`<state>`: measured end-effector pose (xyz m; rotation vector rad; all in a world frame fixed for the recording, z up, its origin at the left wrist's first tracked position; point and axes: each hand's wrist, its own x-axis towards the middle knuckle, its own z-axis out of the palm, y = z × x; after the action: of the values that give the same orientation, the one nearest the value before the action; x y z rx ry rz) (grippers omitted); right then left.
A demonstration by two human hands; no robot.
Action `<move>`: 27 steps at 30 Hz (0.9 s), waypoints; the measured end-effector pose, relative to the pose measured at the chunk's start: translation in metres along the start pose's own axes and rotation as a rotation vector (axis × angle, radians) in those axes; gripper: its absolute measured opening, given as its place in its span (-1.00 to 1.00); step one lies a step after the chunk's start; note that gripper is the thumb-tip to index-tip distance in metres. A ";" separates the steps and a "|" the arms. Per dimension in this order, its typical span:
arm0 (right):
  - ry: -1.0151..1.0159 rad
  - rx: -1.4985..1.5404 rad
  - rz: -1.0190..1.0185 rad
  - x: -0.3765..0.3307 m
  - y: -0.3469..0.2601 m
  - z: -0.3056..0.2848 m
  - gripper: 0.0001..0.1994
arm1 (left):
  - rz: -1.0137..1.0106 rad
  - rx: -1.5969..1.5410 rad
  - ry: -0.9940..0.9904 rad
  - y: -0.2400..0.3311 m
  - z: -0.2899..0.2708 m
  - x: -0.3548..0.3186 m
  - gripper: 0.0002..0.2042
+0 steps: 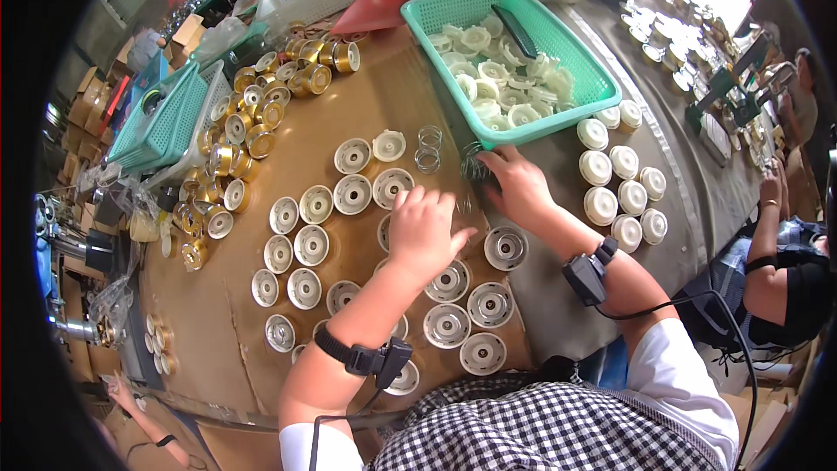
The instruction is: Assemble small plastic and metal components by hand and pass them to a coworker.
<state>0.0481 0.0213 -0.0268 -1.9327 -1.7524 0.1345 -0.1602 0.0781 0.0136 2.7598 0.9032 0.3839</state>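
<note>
My left hand [421,228] is over the rows of round white cups, its fingers bent down at the rim of one white cup [392,187]. Its thumb points out to the right, and I see nothing held in it. Farther right, my right hand [520,185] has its fingertips against a small cluster of coil springs [473,161], thumb apart from the fingers. Another stack of thin coil springs [428,150] lies just left of it. A toothed white ring [389,146] sits on a cup beyond my left hand. Metal-centred cups [447,324] stand close to me.
A green basket [602,92] at the far side holds white plastic parts and a dark bar. Capped white pieces [595,167] stand at right. Gold cups [259,139] are heaped at left, near a red scoop [379,7]. Another person's arm [772,244] is at far right.
</note>
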 end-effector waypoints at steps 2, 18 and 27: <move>0.032 0.016 -0.026 -0.004 0.011 0.004 -0.46 | -0.026 0.003 -0.017 -0.003 0.007 0.004 -0.54; 0.153 1.101 0.083 -0.020 -0.028 -0.030 -0.85 | -0.201 -1.165 0.058 0.005 0.004 0.005 -0.51; -0.394 1.543 0.427 -0.033 -0.040 -0.046 -0.66 | 0.078 -0.653 0.293 0.018 -0.030 -0.019 -0.44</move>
<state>0.0259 -0.0231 0.0220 -0.9953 -0.7480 1.5501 -0.1744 0.0554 0.0434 2.1658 0.5827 0.9287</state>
